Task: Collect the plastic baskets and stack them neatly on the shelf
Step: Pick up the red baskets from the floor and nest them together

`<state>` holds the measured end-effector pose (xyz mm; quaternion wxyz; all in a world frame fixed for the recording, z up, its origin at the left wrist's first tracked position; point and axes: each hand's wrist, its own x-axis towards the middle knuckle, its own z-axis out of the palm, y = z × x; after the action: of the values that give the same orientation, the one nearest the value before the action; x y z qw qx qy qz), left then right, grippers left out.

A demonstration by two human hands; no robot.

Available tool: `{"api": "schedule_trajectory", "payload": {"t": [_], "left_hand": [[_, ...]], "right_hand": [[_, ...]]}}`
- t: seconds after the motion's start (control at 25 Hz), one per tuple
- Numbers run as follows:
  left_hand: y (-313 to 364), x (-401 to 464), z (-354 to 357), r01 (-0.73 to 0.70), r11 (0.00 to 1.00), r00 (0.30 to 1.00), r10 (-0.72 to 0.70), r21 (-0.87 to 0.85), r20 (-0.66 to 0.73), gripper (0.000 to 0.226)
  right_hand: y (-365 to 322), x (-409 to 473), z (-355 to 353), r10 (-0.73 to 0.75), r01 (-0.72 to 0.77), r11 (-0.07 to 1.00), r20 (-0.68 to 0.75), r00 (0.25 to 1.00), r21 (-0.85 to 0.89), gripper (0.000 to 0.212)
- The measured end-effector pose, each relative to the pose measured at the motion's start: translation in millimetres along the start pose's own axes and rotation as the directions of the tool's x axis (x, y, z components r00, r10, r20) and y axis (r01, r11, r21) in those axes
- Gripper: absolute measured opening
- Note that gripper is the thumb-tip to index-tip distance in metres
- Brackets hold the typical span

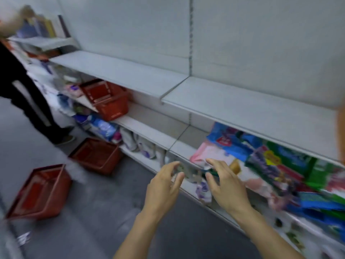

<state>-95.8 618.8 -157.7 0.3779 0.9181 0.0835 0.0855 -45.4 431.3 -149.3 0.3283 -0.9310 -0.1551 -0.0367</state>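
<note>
Hands reach forward at lower centre of the frame, both empty with fingers spread: the left hand (164, 186) and the right hand (225, 186) hover apart in front of packets (276, 165) on a low shelf (149, 133). Three red baskets show at left: one basket (106, 99) sits on that shelf at centre left, a second basket (97, 156) stands on the floor (104, 212) below it, and a third basket (40, 191) lies tilted at lower left. Another person's dark legs (22, 90) stand at upper left.
</note>
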Motion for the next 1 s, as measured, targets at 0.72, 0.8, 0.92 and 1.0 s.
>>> {"api": "schedule_trajectory", "payload": {"t": [0.72,0.8,0.92,1.0], "left_hand": [[-304,157,-230,0.434,0.874,0.897,-0.442,-0.219,0.015,0.023],[-337,208,-244,0.459,0.844,0.880,-0.475,-0.279,0.008,0.019],[-382,280,-268,0.521,0.785,0.834,-0.551,-0.335,0.006,0.016],[-414,328,-284,0.556,0.740,0.804,-0.594,-0.379,0.020,0.016]], "right_hand": [[-246,230,295,0.034,-0.136,0.968,0.430,0.902,0.209,0.025],[-257,283,329,0.038,-0.171,0.949,0.440,0.897,0.266,0.023],[-280,365,374,0.066,-0.239,0.915,0.462,0.884,0.326,0.024],[-300,423,407,0.134,-0.328,0.876,0.476,0.869,0.352,0.024]]}}
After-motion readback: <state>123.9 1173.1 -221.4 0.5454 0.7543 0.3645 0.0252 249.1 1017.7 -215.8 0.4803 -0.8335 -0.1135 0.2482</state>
